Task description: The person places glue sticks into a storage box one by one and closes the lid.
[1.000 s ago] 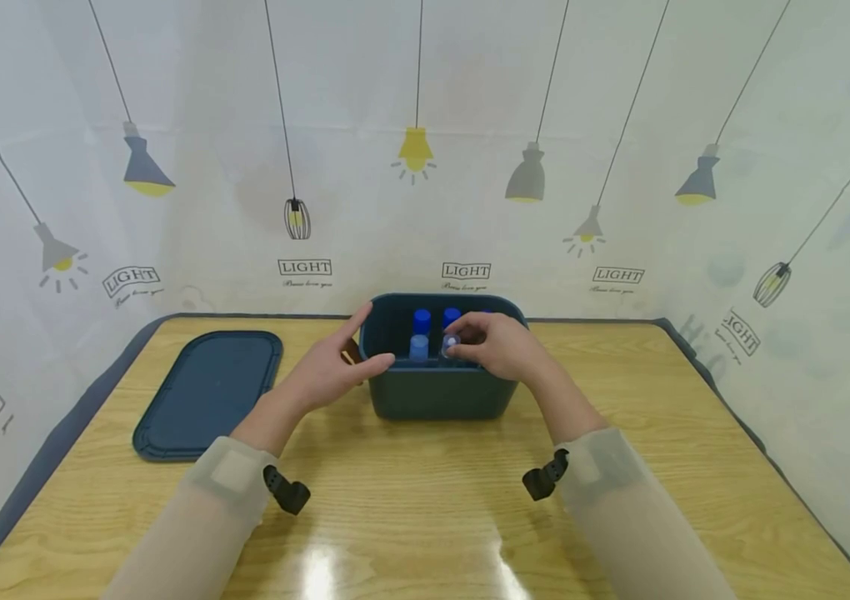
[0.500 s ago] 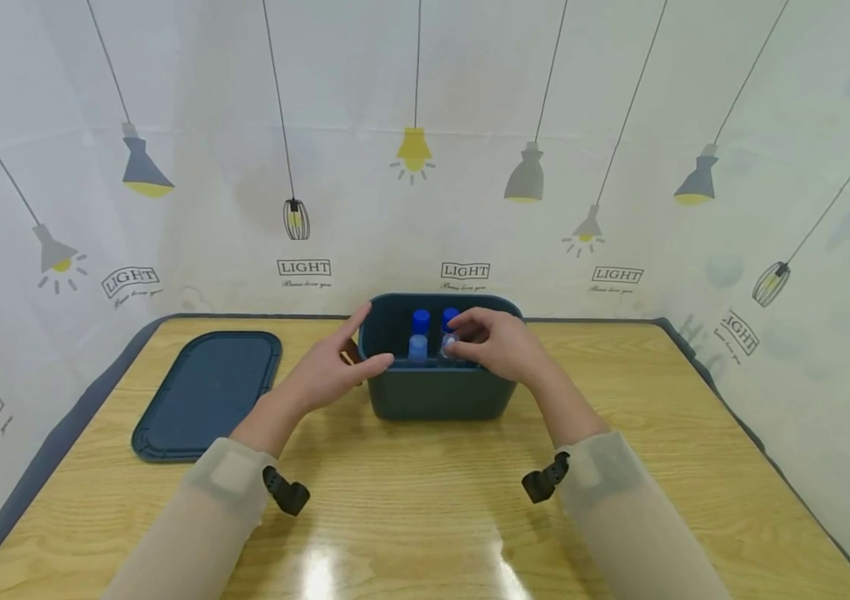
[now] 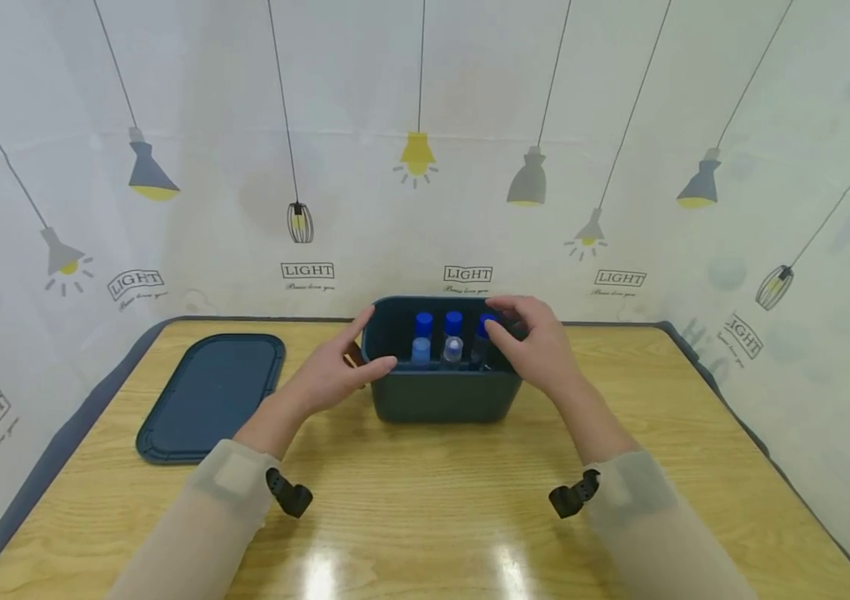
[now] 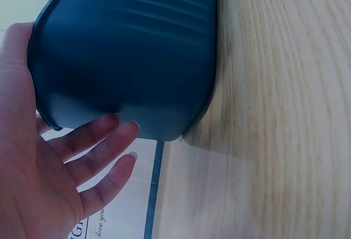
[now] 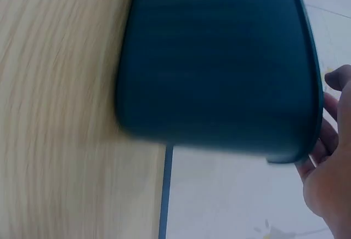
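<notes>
Blue-capped bottles [image 3: 453,323] stand inside a dark teal bin [image 3: 443,396].
Left hand [image 3: 326,371], fingers spread, rests against its left end; right hand [image 3: 537,343], relaxed, thumb and fingers apart, is over the right.

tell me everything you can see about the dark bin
The dark teal bin, seemingly plastic, has rounded corners, a rim and outer ridges. It stands upright and open on the table, with blue-capped bottles inside. The left hand touches its left end; whether the right hand touches it is unclear.

Bottles [image 3: 453,323] stand in the bin [image 3: 443,397] on the table [image 3: 402,508], with the lid [image 3: 211,396] lying left and the curtain [image 3: 350,100] behind.
</notes>
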Tool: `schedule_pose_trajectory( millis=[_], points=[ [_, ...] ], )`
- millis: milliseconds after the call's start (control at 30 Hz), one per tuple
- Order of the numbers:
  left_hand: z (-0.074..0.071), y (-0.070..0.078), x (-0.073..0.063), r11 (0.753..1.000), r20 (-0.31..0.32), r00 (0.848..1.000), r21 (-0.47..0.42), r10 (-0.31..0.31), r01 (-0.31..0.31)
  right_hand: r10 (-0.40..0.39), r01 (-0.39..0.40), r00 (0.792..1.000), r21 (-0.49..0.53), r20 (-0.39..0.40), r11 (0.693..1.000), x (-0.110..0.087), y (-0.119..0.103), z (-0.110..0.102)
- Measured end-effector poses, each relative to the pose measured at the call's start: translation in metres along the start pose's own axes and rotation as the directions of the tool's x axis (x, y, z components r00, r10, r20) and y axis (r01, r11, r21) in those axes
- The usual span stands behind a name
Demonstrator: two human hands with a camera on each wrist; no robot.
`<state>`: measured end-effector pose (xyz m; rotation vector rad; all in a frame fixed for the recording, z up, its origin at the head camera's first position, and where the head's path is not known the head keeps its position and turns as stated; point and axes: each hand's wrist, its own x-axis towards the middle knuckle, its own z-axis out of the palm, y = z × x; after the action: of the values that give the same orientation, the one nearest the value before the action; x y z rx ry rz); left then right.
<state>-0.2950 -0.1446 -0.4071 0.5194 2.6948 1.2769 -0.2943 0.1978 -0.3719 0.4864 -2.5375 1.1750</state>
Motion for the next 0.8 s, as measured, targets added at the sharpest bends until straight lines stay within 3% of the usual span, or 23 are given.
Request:
schedule_pose_trajectory(
  millis=[200,400,500,800],
  points=[
    [0.001,0.0,0.0,1.0,-0.002,1.0,-0.004,-0.011,0.011,0.071,-0.063,0.99,-0.071,0.125,0.995,-0.015,0.021,-0.022],
    [0.001,-0.001,-0.001,1.0,-0.001,1.0,-0.009,-0.01,0.01,0.201,-0.181,0.931,-0.091,0.306,0.979,-0.029,0.037,-0.034],
    [0.001,0.0,-0.001,1.0,0.0,1.0,-0.013,-0.009,0.009,0.214,-0.2,0.92,-0.077,0.327,0.977,-0.033,0.041,-0.035],
    [0.003,0.0,0.0,1.0,0.002,1.0,0.001,0.0,0.0,0.205,-0.203,0.93,-0.038,0.305,0.978,-0.034,0.047,-0.033]
  ],
)
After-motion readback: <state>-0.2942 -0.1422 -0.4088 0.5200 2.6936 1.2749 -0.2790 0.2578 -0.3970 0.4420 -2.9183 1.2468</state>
